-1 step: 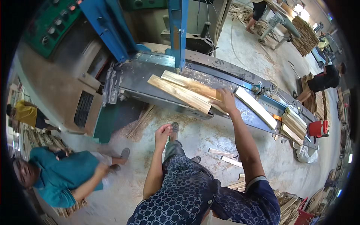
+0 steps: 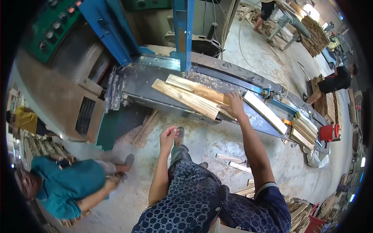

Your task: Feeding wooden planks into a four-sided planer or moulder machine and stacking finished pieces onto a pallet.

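your right hand (image 2: 234, 106) grasped the right end of the upper board (image 2: 198, 88), fingers over its top and thumb nearer you; the rest stretched leftward from your grip over the machine table (image 2: 140, 79). the lower board (image 2: 184, 99) lay just beside it. your left hand (image 2: 168, 140) hung apart, fingers curled; whether clenched, i couldn't tell.

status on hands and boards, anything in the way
Right hand gripping a wooden board on the machine table. Left hand off the table, nothing visible in it. Wood chips beyond the board.
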Available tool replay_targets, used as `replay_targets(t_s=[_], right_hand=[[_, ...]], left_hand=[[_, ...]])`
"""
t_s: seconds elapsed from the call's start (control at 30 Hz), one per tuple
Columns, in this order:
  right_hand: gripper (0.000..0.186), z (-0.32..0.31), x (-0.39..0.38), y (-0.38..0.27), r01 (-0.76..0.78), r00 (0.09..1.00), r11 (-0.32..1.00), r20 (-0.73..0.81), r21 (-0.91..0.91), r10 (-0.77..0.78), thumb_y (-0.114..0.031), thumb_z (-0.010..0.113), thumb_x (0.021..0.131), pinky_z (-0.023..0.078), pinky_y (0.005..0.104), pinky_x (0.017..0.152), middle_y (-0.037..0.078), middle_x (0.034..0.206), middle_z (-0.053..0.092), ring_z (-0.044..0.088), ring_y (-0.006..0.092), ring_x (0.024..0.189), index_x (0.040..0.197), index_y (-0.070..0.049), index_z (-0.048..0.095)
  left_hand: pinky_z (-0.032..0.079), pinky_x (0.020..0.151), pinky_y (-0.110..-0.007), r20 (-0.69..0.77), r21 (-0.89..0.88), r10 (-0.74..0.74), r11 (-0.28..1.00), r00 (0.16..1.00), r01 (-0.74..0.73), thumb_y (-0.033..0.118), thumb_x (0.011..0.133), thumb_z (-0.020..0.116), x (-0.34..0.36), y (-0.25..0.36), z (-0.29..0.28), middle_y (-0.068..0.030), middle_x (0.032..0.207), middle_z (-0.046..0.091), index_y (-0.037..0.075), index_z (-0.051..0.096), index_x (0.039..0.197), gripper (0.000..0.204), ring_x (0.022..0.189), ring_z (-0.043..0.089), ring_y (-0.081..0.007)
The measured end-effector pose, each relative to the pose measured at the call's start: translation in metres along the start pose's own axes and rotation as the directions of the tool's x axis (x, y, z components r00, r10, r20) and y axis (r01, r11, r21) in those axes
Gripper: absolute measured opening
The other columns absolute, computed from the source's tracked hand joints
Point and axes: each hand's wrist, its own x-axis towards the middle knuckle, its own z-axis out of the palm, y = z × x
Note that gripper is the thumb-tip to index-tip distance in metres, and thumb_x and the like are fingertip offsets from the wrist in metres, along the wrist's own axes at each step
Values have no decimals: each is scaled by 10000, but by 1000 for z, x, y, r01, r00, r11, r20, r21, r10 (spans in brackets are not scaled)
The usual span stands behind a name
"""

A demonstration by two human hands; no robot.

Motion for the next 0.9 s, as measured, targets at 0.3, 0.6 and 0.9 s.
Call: replay_targets(t_s=[0.3,0.6,0.9], right_hand=[[531,-35,1,-89,215,867,975,-449,-56,-217,-22,819,666,489,432,800,108,1077,636,611,297,940,1152,-95,618],[459,-69,78,-149,281,740,919,-547,-277,-391,-16,779,761,480,387,747,103,1076,625,611,264,914,1184,-110,627],[356,-110,145,-151,-599,798,137,603,789,12,-302,639,1002,426,207,420,72,788,723,635,84,557,1052,43,712]], left_hand=[[516,1075,-472,192,-655,256,752,947,-70,237,976,719,88,140,33,-230,1428,567,-5,360,1507,685,1267,615,-356],[422,1184,-486,286,-800,559,586,778,-128,235,862,824,139,212,-14,-154,1322,626,21,526,1374,629,1269,596,-323],[569,988,-440,122,-608,441,742,889,-284,231,997,686,132,290,4,-210,1380,582,-26,375,1500,644,1140,655,-263]])
